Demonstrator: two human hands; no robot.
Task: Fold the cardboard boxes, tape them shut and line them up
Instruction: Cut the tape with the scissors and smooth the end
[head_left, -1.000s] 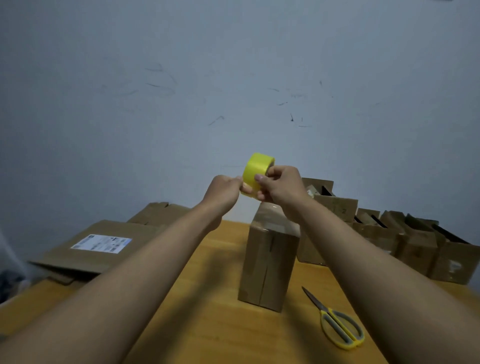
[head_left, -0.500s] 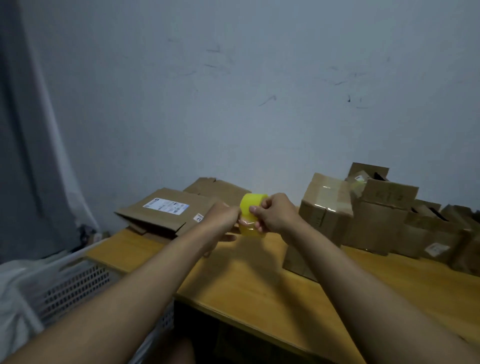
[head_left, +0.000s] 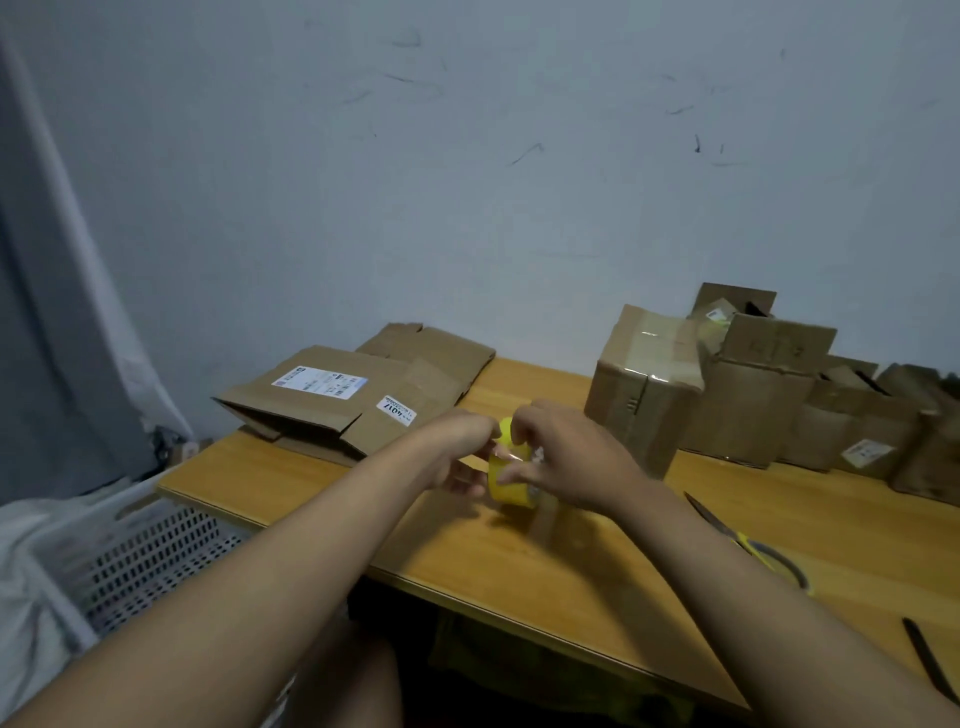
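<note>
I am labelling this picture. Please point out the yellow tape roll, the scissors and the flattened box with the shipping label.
yellow tape roll (head_left: 503, 487), head view, outer side.
scissors (head_left: 759, 552), head view, yellow handle.
flattened box (head_left: 363, 415), head view, top panel.

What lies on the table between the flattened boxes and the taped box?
In the head view, both hands gripping the yellow tape roll; otherwise bare table.

The small white sticker on the flattened cardboard box bears handwritten digits that look like "4017". The larger white shipping label on the same box carries fine print and barcodes too small to read. Labels on the standing boxes are illegible.
</note>
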